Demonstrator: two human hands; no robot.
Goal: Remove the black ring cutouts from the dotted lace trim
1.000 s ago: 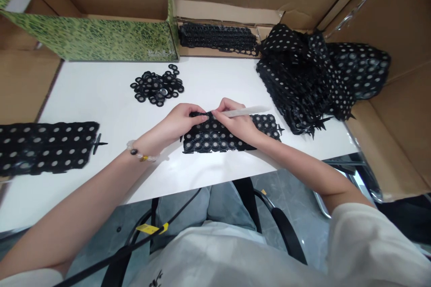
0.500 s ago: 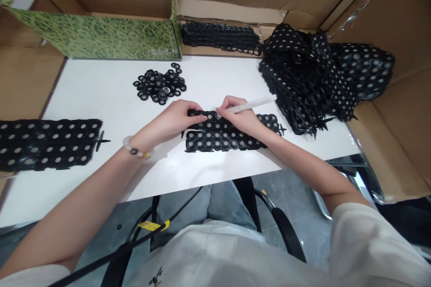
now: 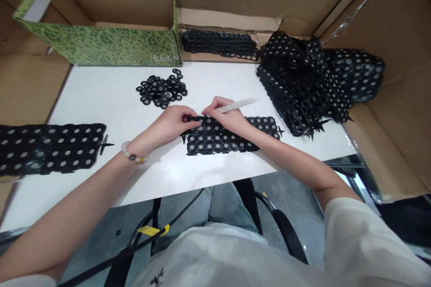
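Strip of rings (image 3: 218,144) disappears under left hand (image 3: 173,122) and right hand (image 3: 227,119).

The black perforated strip (image 3: 218,141) looks like matt rubber, its rings set with dull silvery discs (image 3: 201,147) of a metallic sheen. The pale slender stick (image 3: 237,106) looks like smooth, matt plastic. The white tabletop (image 3: 101,94) is smooth and faintly glossy; the brown cardboard sheet (image 3: 397,40) at upper right is matt, rough paper.
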